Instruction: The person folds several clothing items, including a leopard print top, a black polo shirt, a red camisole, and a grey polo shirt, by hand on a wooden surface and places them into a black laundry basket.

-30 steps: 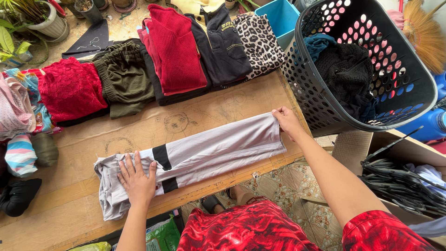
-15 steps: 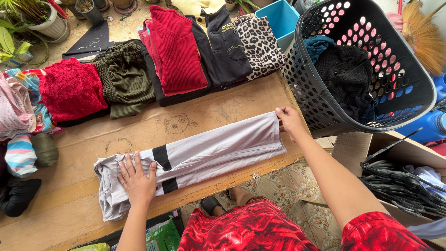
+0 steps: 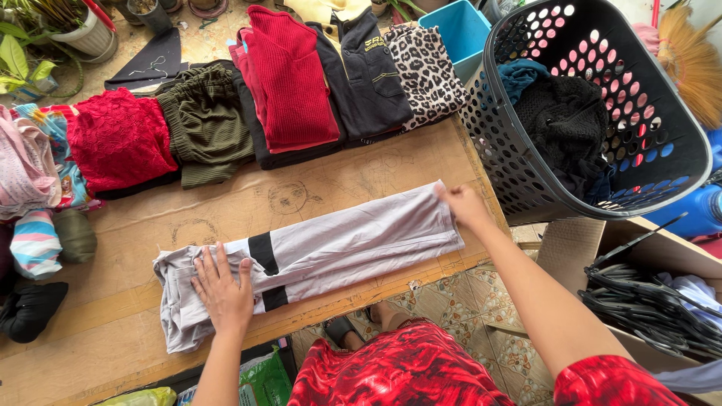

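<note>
Your left hand (image 3: 222, 295) lies flat on the grey trousers (image 3: 316, 256), fingers (image 3: 203, 265) spread and pressing down near the waist end at the lower left of the frame. Your right hand (image 3: 465, 207) is at the other end, its fingers closed on the cuff edge just right of centre; the hand is blurred, so the exact pinch is hard to make out.

The trousers are folded lengthwise into one long narrow strip that runs diagonally across the middle of the frame, low on the left and higher on the right. The cloth is pale grey and smooth along the leg, with a black band crossing it just right of your left hand and white next to that. The waist end is bunched and wrinkled.

The strip rests on the cardboard-covered surface (image 3: 338, 177), close to its near edge. Along the far edge, in the upper part of the frame, sits a row of folded clothes, among them a red ribbed sweater (image 3: 289, 75) and a leopard-print piece (image 3: 425, 71). A dark perforated laundry basket (image 3: 526, 188) stands at the upper right, just beside your right hand.
</note>
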